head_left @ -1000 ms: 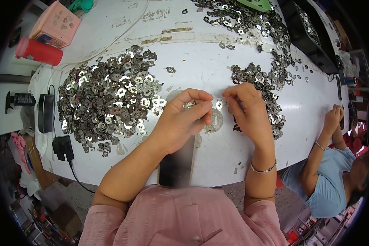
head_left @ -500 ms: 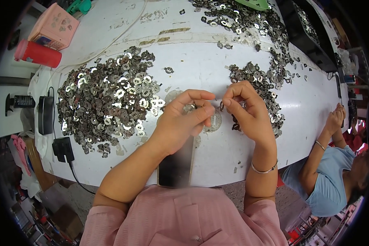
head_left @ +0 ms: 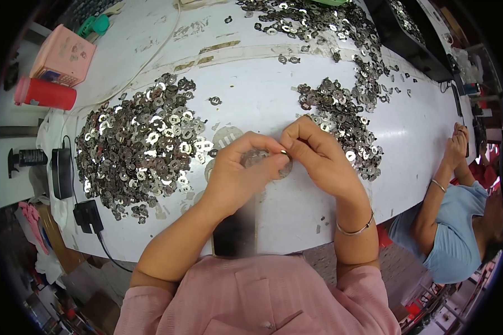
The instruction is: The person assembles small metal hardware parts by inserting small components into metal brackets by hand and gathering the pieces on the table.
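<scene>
My left hand (head_left: 233, 181) and my right hand (head_left: 323, 162) meet over the middle of the white table. Between their fingertips is a small metal piece (head_left: 284, 152), mostly covered by the fingers. My right thumb and forefinger pinch it; my left forefinger and thumb close on it from the other side. The left thumb is blurred. A heap of small flat metal pieces (head_left: 145, 142), rounded with slots, lies to the left. Another heap of metal pieces (head_left: 341, 109) lies just beyond my right hand. Round grey patches (head_left: 227, 135) mark the table by my fingers.
A dark flat slab (head_left: 235, 231) lies at the near edge below my left wrist. At the far left are a pink box (head_left: 64, 56) and a red bottle (head_left: 44, 94). A black bin (head_left: 411, 42) stands far right. A co-worker in blue (head_left: 450, 223) sits at the right.
My hands have come together, and my left forefinger and thumb have closed in on the metal piece held by my right hand. The whole view has shifted slightly.
</scene>
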A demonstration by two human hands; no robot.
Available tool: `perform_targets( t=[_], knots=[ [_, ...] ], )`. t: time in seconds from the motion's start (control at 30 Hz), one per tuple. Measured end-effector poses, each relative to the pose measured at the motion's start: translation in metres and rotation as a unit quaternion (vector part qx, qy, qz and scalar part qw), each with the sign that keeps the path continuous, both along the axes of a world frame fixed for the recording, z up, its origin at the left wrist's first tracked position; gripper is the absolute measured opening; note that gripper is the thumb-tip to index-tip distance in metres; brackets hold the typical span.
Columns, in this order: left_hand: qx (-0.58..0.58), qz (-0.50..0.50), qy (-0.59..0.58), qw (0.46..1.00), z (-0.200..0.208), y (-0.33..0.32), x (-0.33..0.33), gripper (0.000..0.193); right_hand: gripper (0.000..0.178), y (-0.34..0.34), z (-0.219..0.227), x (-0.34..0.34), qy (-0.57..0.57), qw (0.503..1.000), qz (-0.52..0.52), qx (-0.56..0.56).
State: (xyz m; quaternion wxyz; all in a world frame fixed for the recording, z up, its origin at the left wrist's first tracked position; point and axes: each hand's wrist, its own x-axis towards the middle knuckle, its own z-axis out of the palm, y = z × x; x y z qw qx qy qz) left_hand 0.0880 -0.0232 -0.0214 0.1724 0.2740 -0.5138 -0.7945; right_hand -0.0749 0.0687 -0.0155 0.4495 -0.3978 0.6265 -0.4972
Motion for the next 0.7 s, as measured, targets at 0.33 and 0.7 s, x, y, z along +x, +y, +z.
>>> perform_targets(
  t=[0.33,0.7],
  knots=[
    [0.362,0.046,0.19,0.912,-0.015,-0.019,0.008,0.011,0.016,0.011,0.024,-0.023,0.429,0.897,0.086,0.058],
    [0.387,0.032,0.2,0.9,-0.01,-0.02,0.006,0.012,0.016,0.004,0.013,-0.022,0.311,0.949,0.04,0.018]
  ],
)
